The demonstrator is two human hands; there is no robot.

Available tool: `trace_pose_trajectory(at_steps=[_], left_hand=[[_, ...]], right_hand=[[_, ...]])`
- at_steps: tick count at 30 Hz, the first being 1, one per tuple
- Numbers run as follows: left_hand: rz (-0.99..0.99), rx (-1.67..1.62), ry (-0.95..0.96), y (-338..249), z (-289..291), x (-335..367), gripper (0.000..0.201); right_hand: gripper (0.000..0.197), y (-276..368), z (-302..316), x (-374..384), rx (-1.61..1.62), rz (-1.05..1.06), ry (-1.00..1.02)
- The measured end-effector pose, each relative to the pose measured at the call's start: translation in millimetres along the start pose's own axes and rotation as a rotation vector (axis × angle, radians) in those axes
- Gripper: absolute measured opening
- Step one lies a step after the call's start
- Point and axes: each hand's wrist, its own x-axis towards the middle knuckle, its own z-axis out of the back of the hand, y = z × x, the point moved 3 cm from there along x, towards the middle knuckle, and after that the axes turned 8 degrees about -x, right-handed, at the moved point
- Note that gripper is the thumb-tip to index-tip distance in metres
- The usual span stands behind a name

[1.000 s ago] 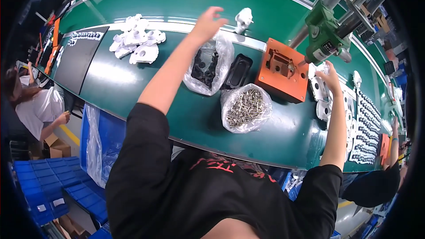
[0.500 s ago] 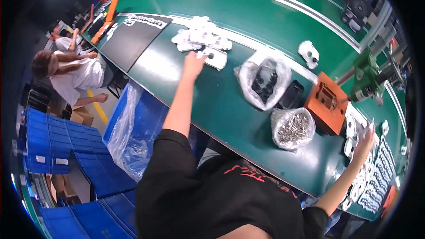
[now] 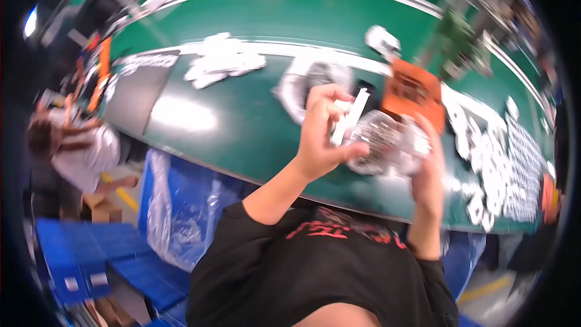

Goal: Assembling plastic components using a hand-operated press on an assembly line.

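In front of me my left hand (image 3: 325, 127) is closed round a white plastic part (image 3: 351, 116), seen edge-on and tilted. It is held over the near side of the table, by the clear plastic bag of metal screws (image 3: 376, 139). My right hand (image 3: 428, 163) is at the right side of that bag, smeared by motion; whether its fingers grip the bag or something else is hidden. Behind my left hand stands a clear bag of black parts (image 3: 295, 88), with a small black tray (image 3: 365, 88) beside it.
An orange fixture block (image 3: 414, 94) stands behind my right hand, below a green drill press (image 3: 457, 42). White parts lie in a pile (image 3: 223, 60) at the far left and in rows (image 3: 487, 157) at right. A blue bin (image 3: 187, 200) sits left; co-workers sit beyond it.
My left hand has left the white pile and moved right with a white part. My right hand has come in from the right-hand parts to the screw bag. The view has shifted.
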Motion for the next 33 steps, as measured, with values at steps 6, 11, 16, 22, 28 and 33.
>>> trace_pose_trajectory(at_steps=[6,11,16,22,28,33], left_hand=[[-0.126,-0.045,0.116,-12,-60,-22,0.067],[-0.136,-0.01,0.187,-8,-69,-31,0.062],[-0.063,-0.024,0.098,-10,-71,-38,0.059],[0.015,0.023,0.123,-10,-69,-38,0.058],[-0.075,-0.019,0.08,-10,-72,-46,0.058],[-0.089,-0.051,0.035,-6,-71,-42,0.06]], right_hand=[[0.077,4,-30,-16,0.396,-0.183,0.096],[0.08,7,-18,-26,0.356,-0.199,0.065],[0.082,2,-14,-32,0.312,-0.161,0.021],[0.081,-4,-16,-27,0.33,-0.167,0.046],[0.073,1,-13,-20,0.34,-0.195,0.094],[0.071,-5,-20,-18,0.385,-0.238,0.085]])
